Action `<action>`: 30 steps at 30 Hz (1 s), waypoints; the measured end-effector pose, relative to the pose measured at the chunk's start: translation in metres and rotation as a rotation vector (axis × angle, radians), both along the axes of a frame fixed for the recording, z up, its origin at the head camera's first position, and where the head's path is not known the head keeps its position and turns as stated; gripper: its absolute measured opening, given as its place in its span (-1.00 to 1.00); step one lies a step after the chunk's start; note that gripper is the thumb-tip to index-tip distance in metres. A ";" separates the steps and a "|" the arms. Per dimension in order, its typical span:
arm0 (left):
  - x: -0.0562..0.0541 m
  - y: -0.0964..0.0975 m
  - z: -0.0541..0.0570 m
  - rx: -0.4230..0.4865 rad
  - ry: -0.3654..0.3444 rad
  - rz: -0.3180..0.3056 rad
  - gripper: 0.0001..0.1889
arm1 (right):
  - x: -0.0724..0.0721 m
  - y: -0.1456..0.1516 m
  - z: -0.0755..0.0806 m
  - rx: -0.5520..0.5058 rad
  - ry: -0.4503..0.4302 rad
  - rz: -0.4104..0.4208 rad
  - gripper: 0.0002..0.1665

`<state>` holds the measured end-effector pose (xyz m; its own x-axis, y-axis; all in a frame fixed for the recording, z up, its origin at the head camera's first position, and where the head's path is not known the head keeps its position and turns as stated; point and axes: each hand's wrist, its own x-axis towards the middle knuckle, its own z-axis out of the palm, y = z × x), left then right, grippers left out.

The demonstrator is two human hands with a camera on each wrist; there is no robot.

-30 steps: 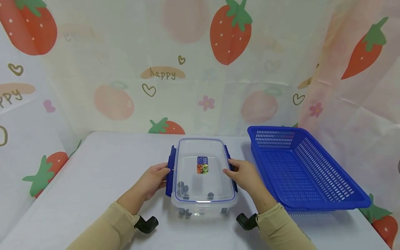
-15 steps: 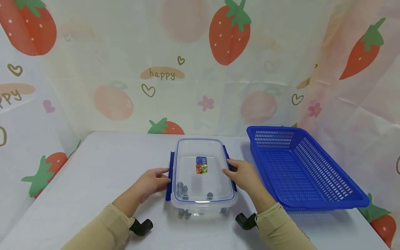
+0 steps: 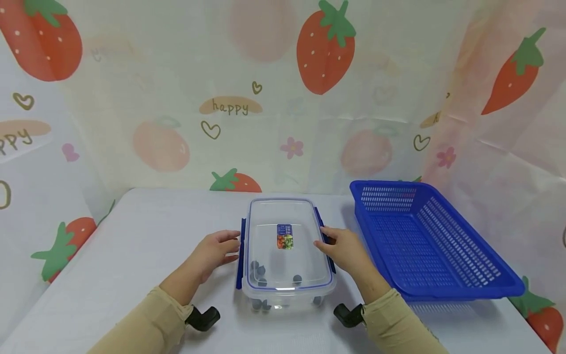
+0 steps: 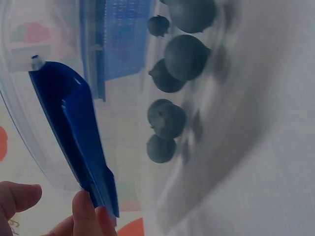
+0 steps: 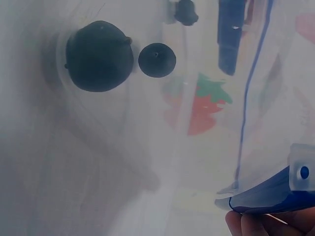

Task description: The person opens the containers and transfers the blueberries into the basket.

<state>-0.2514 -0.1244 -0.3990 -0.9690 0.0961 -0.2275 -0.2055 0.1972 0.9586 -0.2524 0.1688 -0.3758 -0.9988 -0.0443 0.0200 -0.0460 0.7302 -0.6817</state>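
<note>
A clear food container [image 3: 283,270] with a blue-sealed lid stands lengthwise on the white table. Inside lie several dark round balls [image 4: 187,57], some with small nubs. My left hand [image 3: 210,255] is at its left side, fingers loosely extended with the fingertips at the blue left latch [image 3: 241,253]. In the left wrist view that latch slants off the wall, and the thumb [image 4: 19,196] is apart from it. On the other side my right hand [image 3: 347,248] holds the container's edge, thumb over the lid and fingers at the right latch [image 5: 270,196].
A large blue slotted basket [image 3: 435,246] stands on the table at the right, close beside my right forearm. Strawberry-printed cloth [image 3: 261,73] hangs behind and at both sides. A black curved piece [image 3: 203,318] sticks out at my left cuff, and a similar one at the right.
The left latch was flared out wide from the lid and now looks narrower, swung down toward the side. My left fingers have loosened and straightened. My right hand stays in place.
</note>
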 end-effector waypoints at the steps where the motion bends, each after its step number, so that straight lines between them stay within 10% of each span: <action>1: 0.000 0.001 0.002 0.000 0.001 0.005 -0.61 | 0.000 0.000 0.000 -0.003 -0.005 -0.002 -0.37; 30: 0.000 0.016 0.009 -0.090 0.014 0.028 -0.58 | 0.004 0.000 0.000 -0.069 0.039 0.028 -0.38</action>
